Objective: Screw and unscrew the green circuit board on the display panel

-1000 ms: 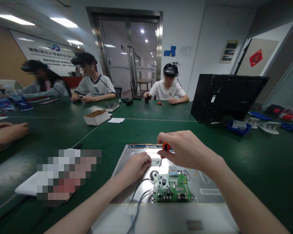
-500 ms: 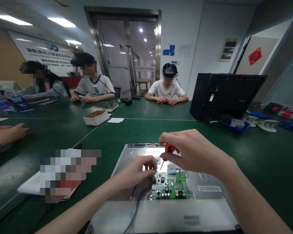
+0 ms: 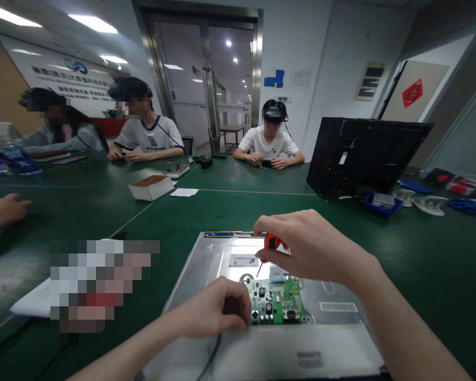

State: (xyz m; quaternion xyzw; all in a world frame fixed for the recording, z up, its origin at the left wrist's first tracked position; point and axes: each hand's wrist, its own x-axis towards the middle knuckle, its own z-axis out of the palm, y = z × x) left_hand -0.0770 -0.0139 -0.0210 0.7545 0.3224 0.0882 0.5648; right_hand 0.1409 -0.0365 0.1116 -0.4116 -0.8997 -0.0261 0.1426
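Note:
A green circuit board point(image 3: 278, 304) lies on the silvery metal back of a flat panel point(image 3: 192, 280) in front of me. In my right hand point(image 3: 305, 246) is a small red-and-black screwdriver point(image 3: 271, 242), its thin shaft slanting down to the left above the board's upper left corner. My left hand point(image 3: 216, 307) is at the board's left edge with fingers curled and their tips close together. Whatever those fingertips pinch, if anything, is hidden. From under this hand a dark cable point(image 3: 213, 360) runs toward me over the panel.
A black monitor point(image 3: 365, 156) stands at the right, with a blue tray point(image 3: 383, 206) by its base. Left of the panel lies a blurred-out pile point(image 3: 103, 280). An open white box point(image 3: 151, 189) sits farther back. Several people sit around the green table point(image 3: 238, 203); another person's hand point(image 3: 8, 211) is at left.
My left hand has moved down and slightly left along the board's left edge, uncovering its upper left corner. The right hand stays nearly in place with the screwdriver.

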